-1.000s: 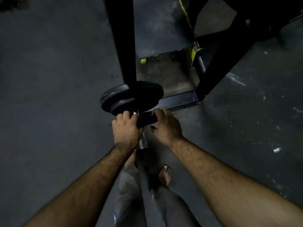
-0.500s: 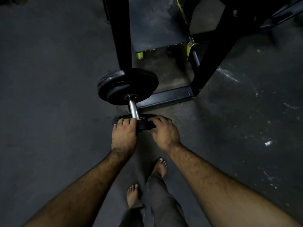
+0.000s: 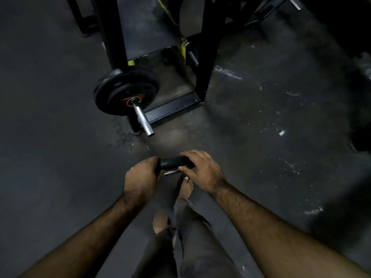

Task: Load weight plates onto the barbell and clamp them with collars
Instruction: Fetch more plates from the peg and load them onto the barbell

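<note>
Between both hands, left hand and right hand fingers pinch a half-hidden small plate.

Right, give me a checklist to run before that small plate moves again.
1. Both hands on the small plate: ok, left hand and right hand hold it by its edges.
2. Plate clear of the barbell sleeve: ok, fully apart.
3. Sleeve end bare: ok.
4. Loaded plates seated: ok.
5. Collar on the sleeve: not ok, none visible.
6. Bare foot clear of the plate: not ok, right under it.
</note>
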